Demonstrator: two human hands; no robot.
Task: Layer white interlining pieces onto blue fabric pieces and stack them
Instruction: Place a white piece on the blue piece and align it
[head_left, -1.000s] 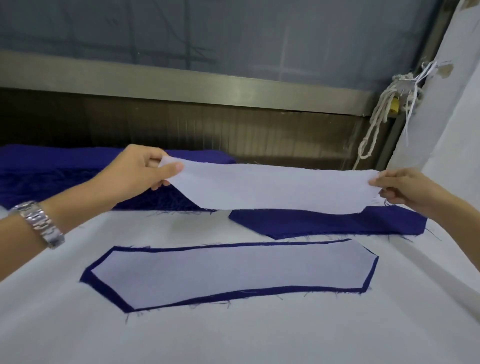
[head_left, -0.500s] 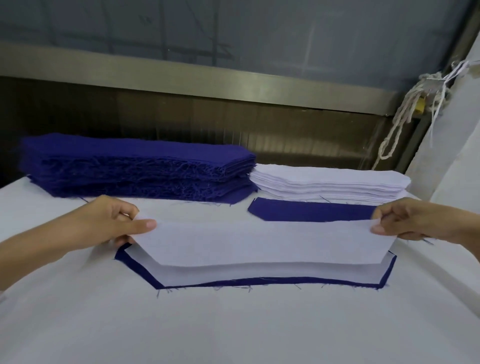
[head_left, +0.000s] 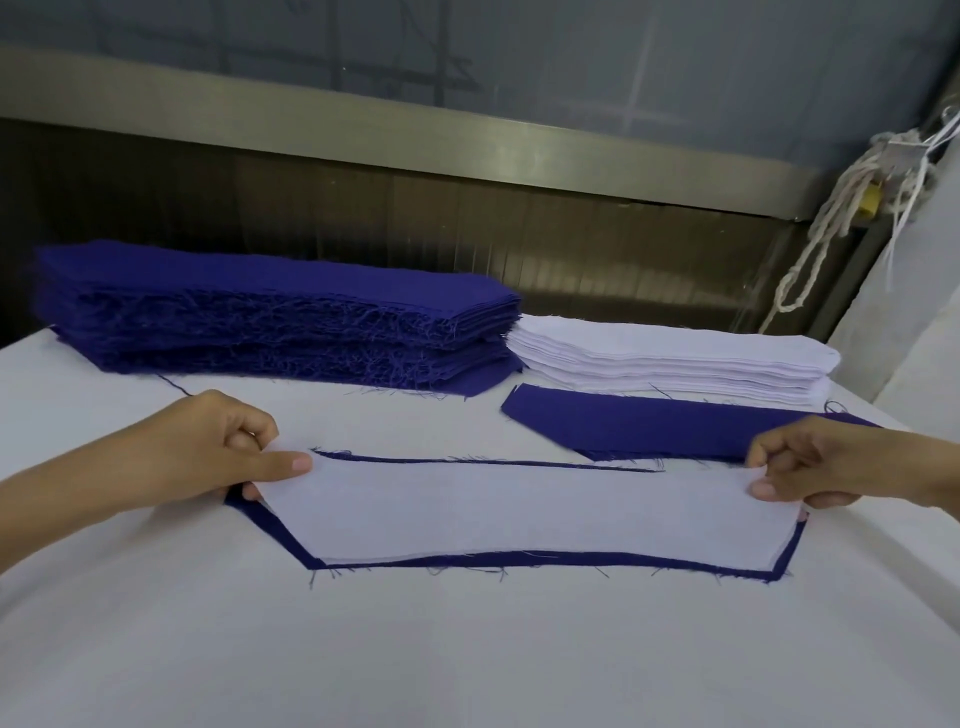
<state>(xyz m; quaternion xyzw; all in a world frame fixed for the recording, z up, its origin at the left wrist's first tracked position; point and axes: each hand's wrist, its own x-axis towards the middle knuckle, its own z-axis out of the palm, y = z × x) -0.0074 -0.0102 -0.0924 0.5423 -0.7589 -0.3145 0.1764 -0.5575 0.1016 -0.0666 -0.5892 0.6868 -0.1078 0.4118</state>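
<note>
Our left hand (head_left: 208, 452) pinches the white interlining piece (head_left: 519, 509) at its left end | our right hand (head_left: 810, 467) pinches its right end | it lies over a blue fabric piece (head_left: 519, 560) on the counter (head_left: 467, 649) | behind: blue stack (head_left: 260, 306), white stack (head_left: 675, 358), loose blue piece (head_left: 649, 426)

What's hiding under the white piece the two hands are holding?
A blue fabric piece: only its border peeks out around the white piece. Its middle is covered, so whether anything else lies between cannot be seen.
</note>
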